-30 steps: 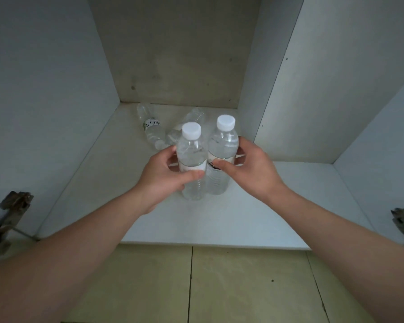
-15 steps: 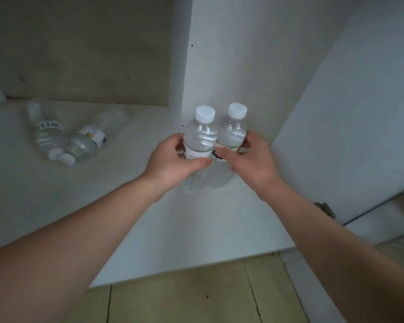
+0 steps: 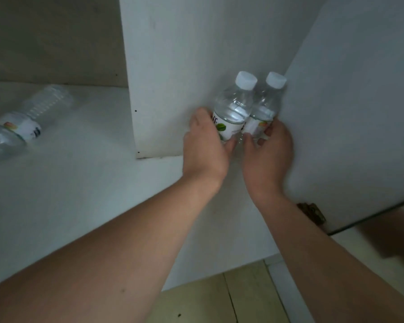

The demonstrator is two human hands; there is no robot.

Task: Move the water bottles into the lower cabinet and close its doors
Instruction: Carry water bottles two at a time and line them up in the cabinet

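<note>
Little can be read. The left bottle [image 3: 231,110], held upright in the left hand [image 3: 204,145], wears a white label [image 3: 226,127] with dark capital strokes at its left edge, partly covered by the fingers; they look like "HF" or "HE", but which cannot be told. Below them sits a green leaf mark. The right bottle [image 3: 264,108], held in the right hand [image 3: 266,152], has a white label with an orange and green mark, its print too blurred to read. The lying bottle [image 3: 21,127] on the cabinet floor [image 3: 79,183] carries a similar orange mark and dark print, also illegible
</note>
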